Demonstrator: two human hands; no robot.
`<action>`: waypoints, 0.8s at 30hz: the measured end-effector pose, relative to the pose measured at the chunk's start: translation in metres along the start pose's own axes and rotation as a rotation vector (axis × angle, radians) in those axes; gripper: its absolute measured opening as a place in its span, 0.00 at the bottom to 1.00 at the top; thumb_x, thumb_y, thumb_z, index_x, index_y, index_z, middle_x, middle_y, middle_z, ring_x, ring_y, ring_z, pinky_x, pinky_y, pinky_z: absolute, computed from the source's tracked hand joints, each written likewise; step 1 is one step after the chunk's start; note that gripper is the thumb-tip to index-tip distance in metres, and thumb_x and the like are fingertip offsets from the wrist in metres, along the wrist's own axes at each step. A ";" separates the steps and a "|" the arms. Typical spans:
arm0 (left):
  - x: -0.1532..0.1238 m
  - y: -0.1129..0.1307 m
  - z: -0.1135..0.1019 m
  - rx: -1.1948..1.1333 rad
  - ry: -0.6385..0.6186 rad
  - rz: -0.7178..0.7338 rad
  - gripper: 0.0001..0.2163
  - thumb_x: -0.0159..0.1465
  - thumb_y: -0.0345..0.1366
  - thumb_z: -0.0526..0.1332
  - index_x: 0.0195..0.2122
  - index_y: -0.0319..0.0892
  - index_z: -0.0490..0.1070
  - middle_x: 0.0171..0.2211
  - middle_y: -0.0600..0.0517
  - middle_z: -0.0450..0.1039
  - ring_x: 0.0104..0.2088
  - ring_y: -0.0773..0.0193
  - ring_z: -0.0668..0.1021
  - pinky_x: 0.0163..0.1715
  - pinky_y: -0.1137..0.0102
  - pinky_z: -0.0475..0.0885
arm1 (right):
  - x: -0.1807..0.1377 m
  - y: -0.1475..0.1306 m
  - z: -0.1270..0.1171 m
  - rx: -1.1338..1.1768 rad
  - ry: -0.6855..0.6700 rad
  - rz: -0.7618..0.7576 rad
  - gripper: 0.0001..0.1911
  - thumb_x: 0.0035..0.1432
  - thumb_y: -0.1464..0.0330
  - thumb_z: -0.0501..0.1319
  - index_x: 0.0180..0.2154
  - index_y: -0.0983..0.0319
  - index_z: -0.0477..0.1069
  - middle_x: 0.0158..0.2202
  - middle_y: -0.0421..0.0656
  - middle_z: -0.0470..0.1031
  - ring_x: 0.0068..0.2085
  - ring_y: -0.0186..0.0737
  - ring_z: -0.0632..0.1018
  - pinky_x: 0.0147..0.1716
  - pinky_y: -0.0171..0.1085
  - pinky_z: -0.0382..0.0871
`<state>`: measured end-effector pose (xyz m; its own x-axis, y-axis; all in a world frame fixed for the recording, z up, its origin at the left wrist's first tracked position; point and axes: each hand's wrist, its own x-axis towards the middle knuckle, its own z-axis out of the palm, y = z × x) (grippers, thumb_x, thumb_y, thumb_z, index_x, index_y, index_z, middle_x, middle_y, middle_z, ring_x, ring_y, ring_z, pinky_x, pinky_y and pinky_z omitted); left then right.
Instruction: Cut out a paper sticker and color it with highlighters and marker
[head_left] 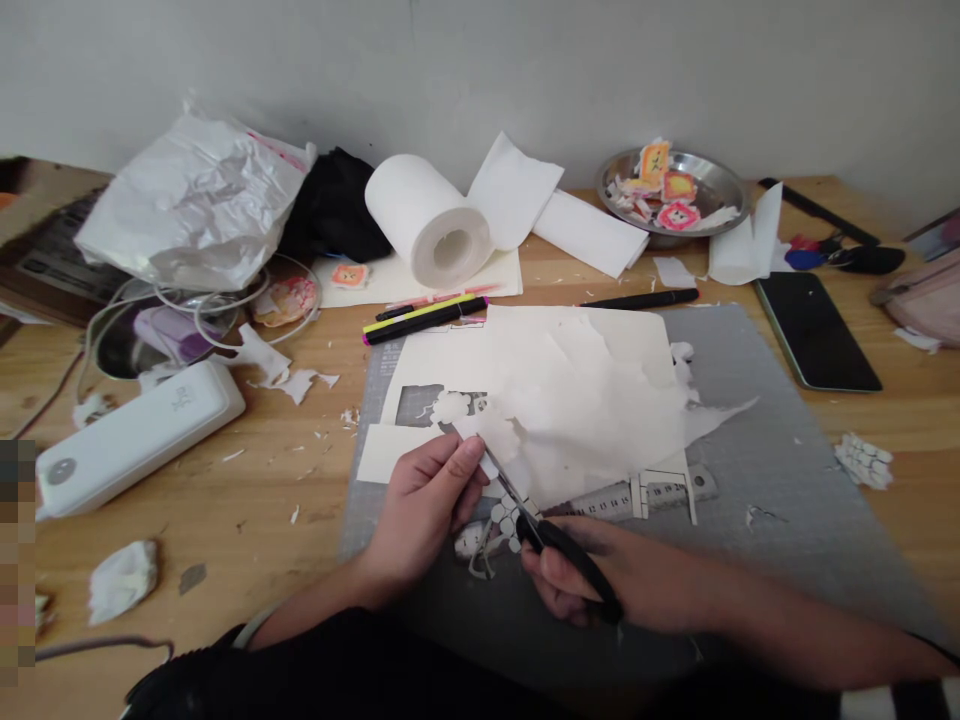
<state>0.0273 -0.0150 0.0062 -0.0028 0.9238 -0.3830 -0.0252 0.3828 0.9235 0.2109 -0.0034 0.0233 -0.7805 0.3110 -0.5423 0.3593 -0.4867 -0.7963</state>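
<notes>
My right hand [574,575] is closed round the black handles of a pair of scissors [577,560], whose blades point up and left. Between thumb and fingers, my left hand [435,485] pinches a small piece of white paper [480,445] close to the blades. Sheets of cream paper [600,370] lie beneath, one with a cut-out window at its left. A steel ruler [600,503] sits partly hidden under paper near my right hand. Small white scalloped cut-outs [506,520] with dark lines lie around the blades.
Under the papers is a grey cutting mat [765,480]. Markers [424,322] and a paper roll [427,220] are behind it. A metal dish [727,180] with coloured cut-outs stands at the back right, near a phone [817,330]. A power bank [142,435] and plastic bag [199,200] are left.
</notes>
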 end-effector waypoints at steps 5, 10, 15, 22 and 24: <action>0.000 0.000 0.002 0.024 0.032 -0.007 0.17 0.60 0.45 0.55 0.20 0.40 0.64 0.09 0.60 0.54 0.12 0.75 0.55 0.14 0.77 0.49 | 0.001 -0.003 0.000 0.029 0.010 0.002 0.30 0.50 0.40 0.53 0.24 0.62 0.56 0.21 0.35 0.58 0.24 0.28 0.62 0.25 0.32 0.57; 0.001 0.001 0.003 0.050 0.053 -0.013 0.15 0.60 0.44 0.55 0.20 0.40 0.64 0.10 0.60 0.54 0.13 0.75 0.56 0.13 0.78 0.51 | 0.003 0.001 -0.001 0.089 0.002 -0.032 0.32 0.48 0.38 0.51 0.26 0.62 0.56 0.18 0.33 0.58 0.21 0.26 0.61 0.21 0.29 0.57; 0.003 -0.001 0.003 0.056 0.068 -0.008 0.15 0.58 0.43 0.56 0.20 0.39 0.65 0.09 0.61 0.53 0.12 0.76 0.56 0.13 0.79 0.50 | 0.009 0.013 -0.002 0.201 -0.066 -0.062 0.31 0.46 0.41 0.57 0.28 0.63 0.60 0.16 0.34 0.64 0.16 0.26 0.65 0.18 0.28 0.61; 0.001 0.000 0.005 0.081 0.054 -0.020 0.15 0.58 0.44 0.56 0.19 0.40 0.63 0.09 0.60 0.54 0.12 0.75 0.57 0.13 0.78 0.51 | 0.006 0.014 -0.004 0.129 -0.097 -0.153 0.36 0.41 0.36 0.53 0.29 0.64 0.61 0.20 0.37 0.65 0.22 0.28 0.67 0.21 0.28 0.61; 0.001 0.001 0.005 0.093 0.045 -0.023 0.15 0.58 0.45 0.56 0.20 0.40 0.63 0.10 0.60 0.54 0.12 0.75 0.57 0.13 0.78 0.51 | 0.004 0.010 -0.004 0.074 -0.097 -0.151 0.37 0.41 0.35 0.51 0.30 0.64 0.61 0.22 0.38 0.64 0.23 0.30 0.67 0.22 0.30 0.61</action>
<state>0.0319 -0.0135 0.0073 -0.0478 0.9141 -0.4027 0.0675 0.4052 0.9117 0.2140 -0.0037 0.0121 -0.8695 0.3071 -0.3869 0.1984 -0.5001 -0.8429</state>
